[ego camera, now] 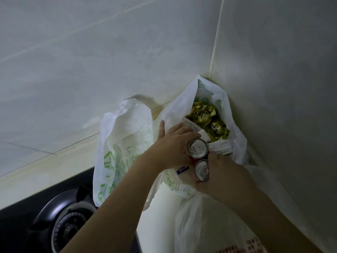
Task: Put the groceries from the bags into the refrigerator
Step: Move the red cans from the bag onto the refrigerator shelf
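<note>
Over the mouth of the white plastic bag with green print (pixel 182 110) in the worktop corner, both hands are busy with drinks cans. Left hand (pixel 173 147) comes in from the lower left, fingers wrapped around the far side of a red aluminium can with a silver pull-tab top (pixel 197 148), thumb sticking up toward the bag's rim. Right hand (pixel 226 178) reaches in from the lower right and grips a second red can with a silver top (pixel 201 170), which sits just below the first one, the two pretty much touching. Both cans are upright, tops facing the camera, and they're at the bag opening rather than deep inside.

Further back in the same bag is a pile of shiny gold foil-wrapped packets (pixel 206 117) with dark lettering, plus a white paper slip or label (pixel 193 127) lying across them. A small blue packet (pixel 182 169) peeks out under the left wrist.

Another white and green plastic bag (pixel 125 143) slumps to the left, right next to the first. Lower left there's a black gas hob with a round burner (pixel 71 227). Pale grey wall tiles (pixel 91 61) back it all, meeting in a corner behind the bags
</note>
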Tool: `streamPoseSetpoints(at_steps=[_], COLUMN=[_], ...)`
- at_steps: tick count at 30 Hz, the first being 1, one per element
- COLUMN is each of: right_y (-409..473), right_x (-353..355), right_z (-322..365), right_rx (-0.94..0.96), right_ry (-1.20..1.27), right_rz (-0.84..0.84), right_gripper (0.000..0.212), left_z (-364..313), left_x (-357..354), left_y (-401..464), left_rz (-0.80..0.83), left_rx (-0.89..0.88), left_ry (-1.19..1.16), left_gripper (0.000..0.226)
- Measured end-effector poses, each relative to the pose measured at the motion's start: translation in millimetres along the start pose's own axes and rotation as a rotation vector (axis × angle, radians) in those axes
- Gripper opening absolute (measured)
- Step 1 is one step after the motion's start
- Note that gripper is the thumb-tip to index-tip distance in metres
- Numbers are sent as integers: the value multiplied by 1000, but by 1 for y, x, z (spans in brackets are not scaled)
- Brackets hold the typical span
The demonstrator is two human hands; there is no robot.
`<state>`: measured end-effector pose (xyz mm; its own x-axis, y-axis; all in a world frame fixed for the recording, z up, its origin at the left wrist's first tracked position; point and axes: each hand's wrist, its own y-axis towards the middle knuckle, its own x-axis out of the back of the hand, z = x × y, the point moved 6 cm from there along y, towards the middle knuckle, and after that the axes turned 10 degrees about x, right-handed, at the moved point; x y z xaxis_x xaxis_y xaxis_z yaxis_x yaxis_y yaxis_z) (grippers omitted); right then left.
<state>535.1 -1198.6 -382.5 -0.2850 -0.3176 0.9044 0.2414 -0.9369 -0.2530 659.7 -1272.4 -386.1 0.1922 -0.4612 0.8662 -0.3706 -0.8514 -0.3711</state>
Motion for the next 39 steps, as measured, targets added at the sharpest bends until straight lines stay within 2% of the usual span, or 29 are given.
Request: streamPoseSetpoints(at_steps=[7, 11, 13, 16, 19, 22, 26, 29, 33, 39], right_y=[-6, -10, -13, -29, -52, -79, -109, -126, -148, -158], right_x=[10, 31, 47, 77, 110, 142, 171, 184, 191, 181], right_z=[-7, -9, -7, 1, 17, 38, 66, 98, 149, 225], right_rx=[0, -14, -13, -15, 27, 74, 202, 332, 480, 565], right_ry=[49, 100, 116, 149, 175, 308, 677, 971, 1202, 1337], right_rz=[-89, -89, -84, -119, -238, -339, -472, -549, -558, -456], right_gripper=[51, 55, 57, 49, 47, 41, 36, 35, 29, 29], left_z=[1, 0, -1, -7, -11, -22, -37, -41, -35, -12], left_x=[4, 20, 34, 63, 93, 125, 152, 165, 174, 168], left_y=[-7, -23, -35, -65, -103, -151, -223, -276, -340, -431], left_rz=[-27, -92, -129, -213, -328, -519, -742, -875, -1042, -1315], left_rx=[37, 64, 72, 61, 73, 27, -59, -97, -64, 50], left_ry=[-156, -236, -316, -507, -701, -805, -1024, -1127, -1143, -1164], left_gripper=[68, 65, 60, 59, 59, 54, 48, 52, 47, 43])
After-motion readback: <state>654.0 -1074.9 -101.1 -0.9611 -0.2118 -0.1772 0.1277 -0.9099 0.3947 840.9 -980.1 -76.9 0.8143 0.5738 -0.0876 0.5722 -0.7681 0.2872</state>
